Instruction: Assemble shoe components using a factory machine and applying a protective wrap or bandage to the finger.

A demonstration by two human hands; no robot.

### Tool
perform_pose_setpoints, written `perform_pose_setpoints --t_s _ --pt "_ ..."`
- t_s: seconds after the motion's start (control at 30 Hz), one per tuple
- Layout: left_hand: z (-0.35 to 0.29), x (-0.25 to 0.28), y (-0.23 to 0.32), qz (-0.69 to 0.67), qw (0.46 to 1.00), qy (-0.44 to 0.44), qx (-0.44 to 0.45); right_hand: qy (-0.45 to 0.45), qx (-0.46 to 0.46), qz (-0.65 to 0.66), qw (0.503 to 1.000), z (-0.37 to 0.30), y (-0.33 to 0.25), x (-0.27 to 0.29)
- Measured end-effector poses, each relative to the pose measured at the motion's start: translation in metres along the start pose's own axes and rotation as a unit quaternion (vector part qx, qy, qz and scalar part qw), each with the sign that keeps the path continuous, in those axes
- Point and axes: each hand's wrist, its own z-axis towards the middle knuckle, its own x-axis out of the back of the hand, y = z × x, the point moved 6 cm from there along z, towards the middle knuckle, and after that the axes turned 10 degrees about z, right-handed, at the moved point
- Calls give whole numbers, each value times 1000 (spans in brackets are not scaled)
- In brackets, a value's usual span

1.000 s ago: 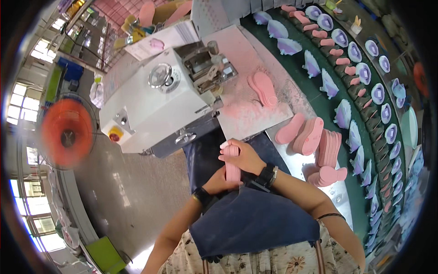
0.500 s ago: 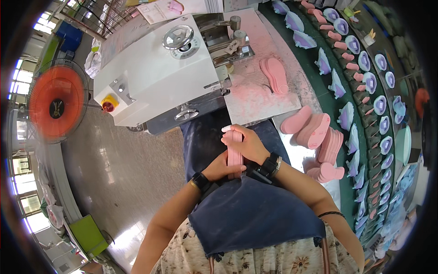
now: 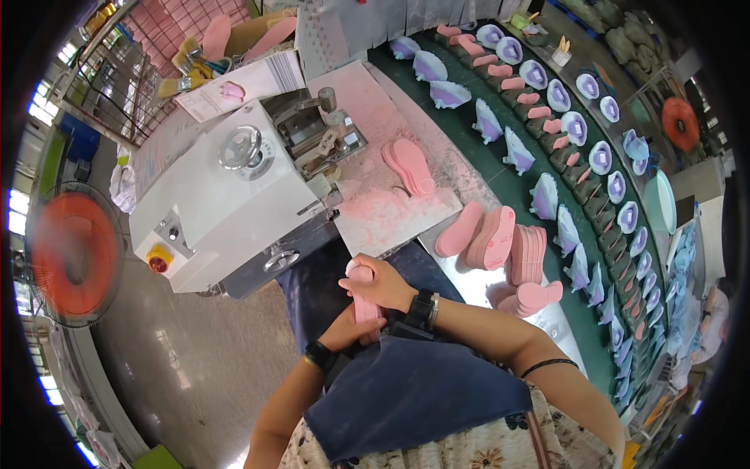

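Working left of a green belt (image 3: 506, 184), facing a white machine (image 3: 195, 211); holding, before a blue apron (image 3: 418, 399), pink soles (image 3: 365, 306) lengthwise, clasping the far end in the curled right grip (image 3: 383, 284), the near end in the wrapped left grip (image 3: 344, 328). Likely handling light, bendy, hardly slippery or fragile; probably best taking by both long edges, squeezing evenly.

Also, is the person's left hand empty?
No, the left hand holds the lower part of the pink soles, below the right hand.
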Motion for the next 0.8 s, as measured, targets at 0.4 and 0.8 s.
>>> perform_pose_setpoints --t_s 0.4,0.8 --pt "28 27 3 -164 981 91 -43 101 91 -171 976 60 -26 105" --pt "-3 42 -34 -399 902 168 6 262 -41 -353 897 90 -24 261"
